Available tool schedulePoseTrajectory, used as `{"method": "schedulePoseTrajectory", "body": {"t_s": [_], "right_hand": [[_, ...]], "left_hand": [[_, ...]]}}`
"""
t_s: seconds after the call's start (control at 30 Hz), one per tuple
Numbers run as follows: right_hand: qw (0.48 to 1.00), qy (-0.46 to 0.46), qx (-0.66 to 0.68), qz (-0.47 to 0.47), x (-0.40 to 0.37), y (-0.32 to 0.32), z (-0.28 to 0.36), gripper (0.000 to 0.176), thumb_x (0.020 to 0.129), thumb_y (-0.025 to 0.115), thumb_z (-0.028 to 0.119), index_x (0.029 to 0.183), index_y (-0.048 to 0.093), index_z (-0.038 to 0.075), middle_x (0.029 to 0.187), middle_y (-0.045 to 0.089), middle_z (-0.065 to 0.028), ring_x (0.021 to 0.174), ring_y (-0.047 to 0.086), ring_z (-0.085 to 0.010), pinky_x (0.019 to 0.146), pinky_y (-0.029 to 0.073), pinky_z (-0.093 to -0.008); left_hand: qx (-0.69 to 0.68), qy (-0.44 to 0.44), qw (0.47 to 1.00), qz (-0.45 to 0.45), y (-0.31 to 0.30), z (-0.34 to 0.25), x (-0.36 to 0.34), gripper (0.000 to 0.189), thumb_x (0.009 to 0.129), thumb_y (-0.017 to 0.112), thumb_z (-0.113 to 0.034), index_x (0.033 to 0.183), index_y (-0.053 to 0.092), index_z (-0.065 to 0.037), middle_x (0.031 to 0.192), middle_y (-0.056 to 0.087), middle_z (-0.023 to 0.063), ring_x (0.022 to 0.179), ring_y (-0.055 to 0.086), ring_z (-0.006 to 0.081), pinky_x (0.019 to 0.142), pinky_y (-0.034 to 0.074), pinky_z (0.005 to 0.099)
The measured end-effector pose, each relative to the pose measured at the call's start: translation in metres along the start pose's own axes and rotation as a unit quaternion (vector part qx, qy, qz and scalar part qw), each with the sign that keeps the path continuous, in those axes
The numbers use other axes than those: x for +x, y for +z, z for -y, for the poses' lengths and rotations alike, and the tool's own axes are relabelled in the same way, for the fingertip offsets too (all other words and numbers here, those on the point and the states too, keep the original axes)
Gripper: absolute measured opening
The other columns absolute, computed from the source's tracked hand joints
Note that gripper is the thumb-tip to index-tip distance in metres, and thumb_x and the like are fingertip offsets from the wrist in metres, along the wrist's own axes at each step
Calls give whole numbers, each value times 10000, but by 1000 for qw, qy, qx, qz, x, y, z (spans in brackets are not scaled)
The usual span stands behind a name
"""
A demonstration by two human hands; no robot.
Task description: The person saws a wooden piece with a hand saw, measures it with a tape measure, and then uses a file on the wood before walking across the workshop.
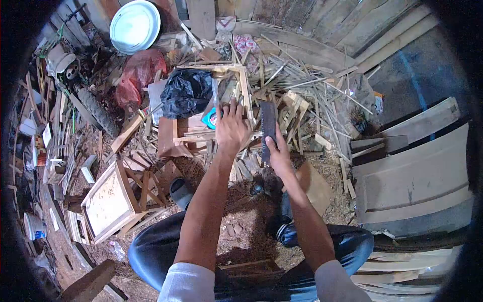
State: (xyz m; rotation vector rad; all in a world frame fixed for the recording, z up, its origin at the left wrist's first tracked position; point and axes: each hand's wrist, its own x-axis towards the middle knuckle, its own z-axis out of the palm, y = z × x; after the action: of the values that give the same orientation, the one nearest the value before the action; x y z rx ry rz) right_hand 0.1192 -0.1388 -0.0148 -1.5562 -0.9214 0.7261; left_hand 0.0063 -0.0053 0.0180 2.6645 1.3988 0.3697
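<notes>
My left hand (232, 127) presses down on a small frame of light wooden slats (211, 135), fingers spread over its upper right part. My right hand (277, 156) grips the handle of a hand saw; its dark blade (267, 123) stands upright against the frame's right side. A teal object (211, 119) shows just left of my left hand. My knees in blue jeans (352, 244) are at the bottom of the view.
A black plastic bag (186, 91), a red bag (136, 75) and a white basin (135, 26) lie behind the frame. Loose slats and offcuts (302, 85) litter the ground. A framed panel (108, 201) lies left. Pale boards (412, 171) lean at right.
</notes>
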Motion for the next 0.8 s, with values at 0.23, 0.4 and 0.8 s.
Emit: {"method": "schedulePoseTrajectory", "body": {"t_s": [0.23,0.4,0.8], "right_hand": [[973,-26,-229,-14,-10,-9,22,614,969,497,165,1502,203,79,1320,512,-270,1210,512,-411,1006,398,-408],[929,-5,-369,34,-18,-2,44,725,940,503,136,1524,75,149,819,643,-300,605,627,-436,540,483,-515],[857,-55,-510,43,-20,18,61,882,767,530,-14,1515,65,26,571,599,-209,505,614,-354,500,501,-457]], "left_hand": [[5,10,1000,-20,4,2,1,501,824,491,-292,1257,521,-43,1451,422,132,1282,430,288,1158,173,482],[-2,19,999,-39,6,2,0,490,819,505,-287,1239,528,-35,1423,442,143,1264,446,296,1158,164,488],[-11,10,999,-48,6,2,0,471,816,494,-285,1207,558,-32,1415,457,161,1265,455,309,1164,139,486]]}}
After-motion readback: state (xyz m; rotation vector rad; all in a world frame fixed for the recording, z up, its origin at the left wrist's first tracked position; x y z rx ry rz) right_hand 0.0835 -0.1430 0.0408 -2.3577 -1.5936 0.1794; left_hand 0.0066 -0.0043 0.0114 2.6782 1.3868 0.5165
